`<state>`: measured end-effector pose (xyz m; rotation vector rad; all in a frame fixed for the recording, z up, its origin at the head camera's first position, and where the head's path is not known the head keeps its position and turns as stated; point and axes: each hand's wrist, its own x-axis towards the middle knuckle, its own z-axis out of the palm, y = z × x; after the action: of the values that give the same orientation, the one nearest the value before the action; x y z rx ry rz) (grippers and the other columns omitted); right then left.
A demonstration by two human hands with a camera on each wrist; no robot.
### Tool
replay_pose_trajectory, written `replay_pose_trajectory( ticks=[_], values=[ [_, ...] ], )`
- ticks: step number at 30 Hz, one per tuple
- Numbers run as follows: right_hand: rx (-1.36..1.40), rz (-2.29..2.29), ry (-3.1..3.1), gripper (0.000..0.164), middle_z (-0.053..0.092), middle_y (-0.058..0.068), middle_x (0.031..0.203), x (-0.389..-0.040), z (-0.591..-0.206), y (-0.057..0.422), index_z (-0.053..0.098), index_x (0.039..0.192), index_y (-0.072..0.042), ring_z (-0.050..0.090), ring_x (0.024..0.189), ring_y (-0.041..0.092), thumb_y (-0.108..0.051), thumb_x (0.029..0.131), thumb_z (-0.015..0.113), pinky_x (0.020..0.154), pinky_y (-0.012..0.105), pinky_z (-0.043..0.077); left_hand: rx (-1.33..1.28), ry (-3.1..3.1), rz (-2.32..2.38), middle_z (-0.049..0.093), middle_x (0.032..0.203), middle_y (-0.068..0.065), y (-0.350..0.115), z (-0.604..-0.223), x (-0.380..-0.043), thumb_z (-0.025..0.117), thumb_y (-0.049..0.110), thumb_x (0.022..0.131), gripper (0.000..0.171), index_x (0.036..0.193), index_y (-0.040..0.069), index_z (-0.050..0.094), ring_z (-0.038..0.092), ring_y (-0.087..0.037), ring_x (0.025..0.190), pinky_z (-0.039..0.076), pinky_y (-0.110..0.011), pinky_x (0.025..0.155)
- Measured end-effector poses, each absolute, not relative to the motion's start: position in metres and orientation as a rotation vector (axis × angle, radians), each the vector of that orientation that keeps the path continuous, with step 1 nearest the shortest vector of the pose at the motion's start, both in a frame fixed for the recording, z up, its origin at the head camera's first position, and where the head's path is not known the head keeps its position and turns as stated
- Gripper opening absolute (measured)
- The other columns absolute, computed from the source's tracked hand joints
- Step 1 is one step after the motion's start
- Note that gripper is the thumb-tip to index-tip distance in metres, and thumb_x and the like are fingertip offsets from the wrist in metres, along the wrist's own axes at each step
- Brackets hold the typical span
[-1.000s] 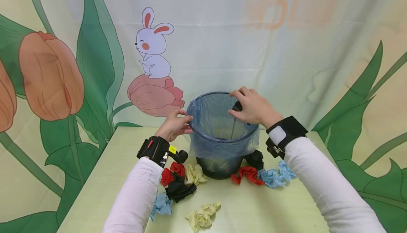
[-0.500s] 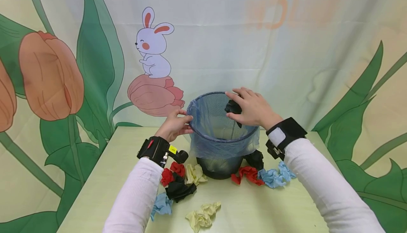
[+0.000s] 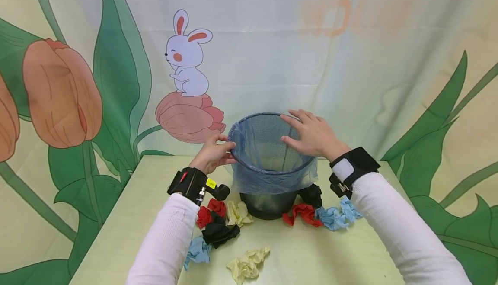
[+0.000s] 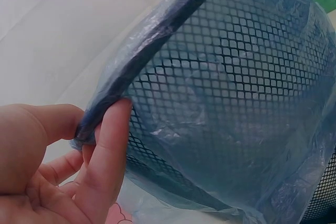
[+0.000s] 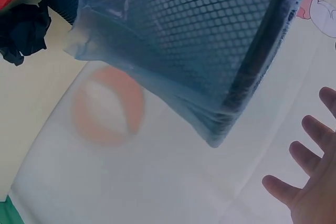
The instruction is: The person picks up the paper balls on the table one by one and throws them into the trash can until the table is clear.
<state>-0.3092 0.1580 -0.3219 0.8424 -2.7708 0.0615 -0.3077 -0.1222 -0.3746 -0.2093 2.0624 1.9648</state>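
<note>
A black mesh wastebasket (image 3: pixel 272 205) stands upright on the table, lined with a translucent blue bag (image 3: pixel 268 183) folded over its rim. My left hand (image 3: pixel 213 154) pinches the rim and bag at the left; the left wrist view shows thumb and fingers (image 4: pixel 107 153) on either side of it. Above the right part of the opening hovers my right hand (image 3: pixel 311 134), its fingers spread with nothing in them. In the right wrist view those fingers (image 5: pixel 310 156) are apart from the rim.
Left of the basket lie red (image 3: pixel 217 207), black (image 3: pixel 219 231), yellow (image 3: pixel 238 213) and blue (image 3: pixel 198 249) crumpled papers. More yellow paper (image 3: pixel 249 265) is in front. Black (image 3: pixel 312 195), red (image 3: pixel 303 215) and blue (image 3: pixel 336 216) papers lie at right. A printed curtain (image 3: pixel 350 73) hangs behind.
My right hand has let go of a black crumpled paper over the basket, and its fingers have spread. The paper is out of sight now. My left hand has stayed on the rim.
</note>
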Motion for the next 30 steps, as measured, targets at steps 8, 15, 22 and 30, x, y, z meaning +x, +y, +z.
replay_pose_trajectory(
  ticks=[8,15,22,30],
  values=[
    [0.725,0.134,-2.770,0.056,0.039,0.013,0.141,-0.311,-0.327,0.175,0.041,0.139,-0.018,0.038,0.126,0.036,-0.046,0.092,0.049,0.092,0.055,0.040,-0.209,2.065,1.965,0.042,0.093,-0.010,-0.122,-0.374,-0.307,0.053,0.015,0.093,0.038,0.124,0.009,0.032,0.054,-0.016,0.065,0.056,-0.025,0.062],
    [0.648,0.196,-2.745,0.052,0.047,0.015,0.129,-0.313,-0.335,0.193,0.045,0.135,-0.014,0.045,0.118,0.037,-0.043,0.092,0.050,0.089,0.052,0.044,-0.204,2.066,1.971,0.042,0.094,-0.010,-0.122,-0.375,-0.308,0.053,0.014,0.093,0.037,0.123,0.008,0.032,0.054,-0.016,0.065,0.056,-0.026,0.062],
    [0.563,0.243,-2.786,0.052,0.047,0.019,0.128,-0.315,-0.346,0.208,0.040,0.138,-0.013,0.044,0.117,0.039,-0.041,0.094,0.045,0.089,0.053,0.042,-0.210,2.075,1.966,0.042,0.093,-0.010,-0.122,-0.376,-0.308,0.054,0.015,0.093,0.037,0.123,0.009,0.032,0.055,-0.016,0.065,0.056,-0.026,0.062],
    [0.506,0.277,-2.755,0.047,0.050,0.021,0.122,-0.314,-0.364,0.223,0.045,0.134,-0.010,0.048,0.109,0.040,-0.039,0.096,0.043,0.084,0.053,0.044,-0.203,2.083,1.957,0.043,0.093,-0.010,-0.123,-0.375,-0.308,0.054,0.015,0.093,0.039,0.125,0.008,0.032,0.056,-0.016,0.066,0.056,-0.027,0.064]
  ],
)
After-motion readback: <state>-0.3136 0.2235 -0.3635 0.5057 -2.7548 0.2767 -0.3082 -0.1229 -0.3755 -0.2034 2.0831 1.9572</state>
